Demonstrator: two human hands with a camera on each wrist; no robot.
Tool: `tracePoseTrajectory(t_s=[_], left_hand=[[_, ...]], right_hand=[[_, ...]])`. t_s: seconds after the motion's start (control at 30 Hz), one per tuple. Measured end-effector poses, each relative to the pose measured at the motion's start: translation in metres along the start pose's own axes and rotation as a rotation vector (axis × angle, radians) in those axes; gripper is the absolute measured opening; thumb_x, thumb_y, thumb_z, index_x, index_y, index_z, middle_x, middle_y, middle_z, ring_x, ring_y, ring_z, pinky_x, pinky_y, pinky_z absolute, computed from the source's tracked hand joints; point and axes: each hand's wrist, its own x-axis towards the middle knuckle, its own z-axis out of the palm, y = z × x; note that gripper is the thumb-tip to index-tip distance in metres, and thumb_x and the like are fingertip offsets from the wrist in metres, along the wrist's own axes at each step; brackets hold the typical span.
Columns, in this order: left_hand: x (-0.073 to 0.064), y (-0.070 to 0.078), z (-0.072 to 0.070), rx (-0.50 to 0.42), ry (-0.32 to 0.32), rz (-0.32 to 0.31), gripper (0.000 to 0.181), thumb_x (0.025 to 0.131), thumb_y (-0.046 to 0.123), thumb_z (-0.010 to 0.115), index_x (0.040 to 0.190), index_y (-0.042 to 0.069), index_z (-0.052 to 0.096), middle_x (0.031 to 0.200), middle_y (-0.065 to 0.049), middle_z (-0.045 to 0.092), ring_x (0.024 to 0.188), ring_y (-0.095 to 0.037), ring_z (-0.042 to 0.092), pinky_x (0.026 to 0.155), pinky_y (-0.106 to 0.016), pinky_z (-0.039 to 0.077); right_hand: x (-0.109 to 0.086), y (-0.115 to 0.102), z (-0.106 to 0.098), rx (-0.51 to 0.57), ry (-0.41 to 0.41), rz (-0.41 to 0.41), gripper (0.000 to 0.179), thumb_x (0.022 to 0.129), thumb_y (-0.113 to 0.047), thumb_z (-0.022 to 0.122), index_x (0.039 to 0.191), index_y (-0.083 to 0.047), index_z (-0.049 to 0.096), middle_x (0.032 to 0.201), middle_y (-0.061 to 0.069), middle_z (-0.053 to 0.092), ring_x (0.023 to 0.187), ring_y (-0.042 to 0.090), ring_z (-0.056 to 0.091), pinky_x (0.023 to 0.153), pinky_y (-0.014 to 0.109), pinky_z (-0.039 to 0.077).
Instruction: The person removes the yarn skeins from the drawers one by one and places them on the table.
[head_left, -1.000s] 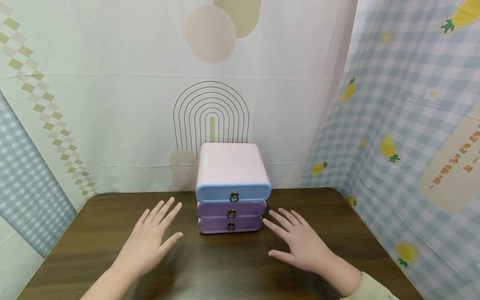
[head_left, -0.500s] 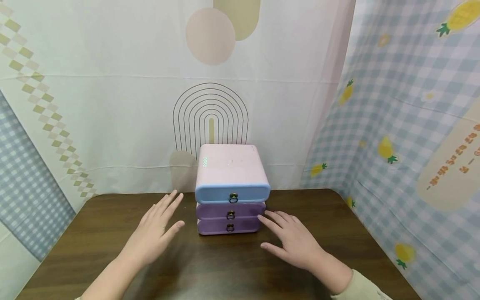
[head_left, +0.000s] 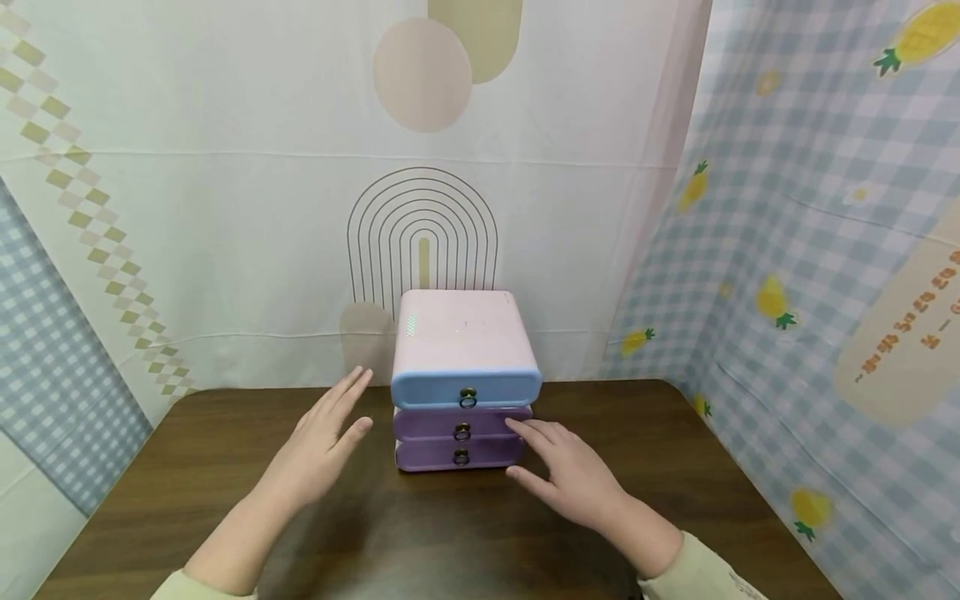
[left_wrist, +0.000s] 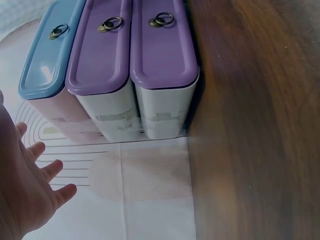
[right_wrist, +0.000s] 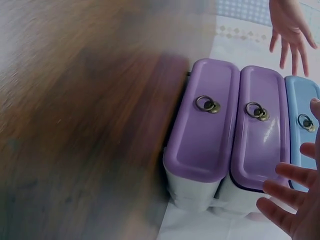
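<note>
A small drawer unit (head_left: pixel 465 333) stands at the back of the table, its top pale pink. Its top drawer (head_left: pixel 427 390) has a blue front; the middle drawer (head_left: pixel 423 423) and bottom drawer (head_left: pixel 423 455) are purple. Every front carries a brass ring pull, such as the top ring (head_left: pixel 468 401). My left hand (head_left: pixel 311 454) hovers to the left of the unit, fingers straight, apart from it and holding nothing. On the other side, my right hand (head_left: pixel 573 479) is spread near the right end of the purple fronts; no grip shows, and I cannot tell whether it touches.
The dark wooden table (head_left: pixel 420 542) extends in front and to both sides. Behind the unit hangs a pale patterned curtain (head_left: pixel 262 250). A blue checked cloth (head_left: pixel 750 250) with pineapples closes off the right side.
Both hands have moved inward toward the drawer unit, the right one leftward across the ends of the purple fronts. The left hand has turned more edge-on. The drawers have not moved.
</note>
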Motion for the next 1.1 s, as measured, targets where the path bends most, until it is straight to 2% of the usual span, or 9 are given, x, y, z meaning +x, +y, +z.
tracePoseTrajectory(t_s=[0.17,0.4,0.53,0.67,0.9,0.97,1.1], left_hand=[[0.009,0.000,0.000,-0.039,0.015,0.006,0.057,0.107,0.038,0.040,0.160,0.031,0.017,0.165,0.002,0.018,0.147,-0.038,0.023,0.110,-0.067,0.020],[0.022,0.000,0.001,-0.104,-0.002,-0.014,0.056,0.108,0.040,0.037,0.159,0.035,0.016,0.165,0.005,0.015,0.149,-0.033,0.019,0.112,-0.066,0.018],[0.031,0.001,0.002,-0.168,-0.014,-0.030,0.055,0.108,0.043,0.034,0.159,0.034,0.016,0.165,0.004,0.014,0.150,-0.032,0.016,0.113,-0.066,0.016],[0.039,0.001,0.002,-0.229,-0.018,-0.032,0.055,0.108,0.043,0.033,0.160,0.032,0.017,0.165,0.000,0.014,0.150,-0.032,0.014,0.114,-0.065,0.016],[0.051,-0.003,0.003,-0.304,-0.041,-0.043,0.055,0.108,0.044,0.030,0.160,0.032,0.015,0.166,-0.001,0.012,0.150,-0.032,0.012,0.114,-0.066,0.015],[0.055,-0.005,0.003,-0.320,-0.047,-0.050,0.056,0.108,0.045,0.030,0.160,0.031,0.015,0.166,-0.002,0.012,0.150,-0.032,0.012,0.114,-0.066,0.014],[0.064,-0.008,0.005,-0.332,-0.048,-0.048,0.056,0.108,0.046,0.030,0.160,0.029,0.017,0.165,-0.005,0.013,0.150,-0.034,0.011,0.114,-0.065,0.013]], right_hand=[[0.007,-0.004,0.002,0.109,-0.032,0.086,0.059,0.097,-0.052,0.057,0.149,-0.026,0.046,0.142,-0.001,0.055,0.132,0.022,0.049,0.105,0.046,0.044],[0.017,-0.009,0.006,0.190,0.006,0.120,0.056,0.097,-0.054,0.055,0.147,-0.027,0.050,0.136,-0.002,0.060,0.132,0.024,0.051,0.104,0.046,0.044],[0.024,-0.014,0.007,0.236,0.028,0.125,0.053,0.098,-0.048,0.058,0.145,-0.025,0.051,0.124,-0.005,0.064,0.113,0.019,0.061,0.092,0.041,0.051],[0.030,-0.019,0.008,0.292,0.038,0.127,0.050,0.098,-0.041,0.062,0.143,-0.022,0.053,0.114,-0.006,0.065,0.092,0.012,0.062,0.078,0.034,0.052],[0.036,-0.023,0.013,0.395,0.054,0.135,0.046,0.099,-0.036,0.062,0.141,-0.019,0.054,0.108,-0.007,0.066,0.091,0.006,0.062,0.076,0.031,0.054],[0.037,-0.024,0.015,0.422,0.052,0.137,0.046,0.099,-0.035,0.062,0.142,-0.019,0.054,0.107,-0.007,0.066,0.092,0.006,0.062,0.075,0.029,0.054],[0.040,-0.025,0.017,0.476,0.042,0.147,0.046,0.100,-0.033,0.061,0.142,-0.018,0.053,0.106,-0.008,0.066,0.094,0.009,0.063,0.077,0.032,0.054]])
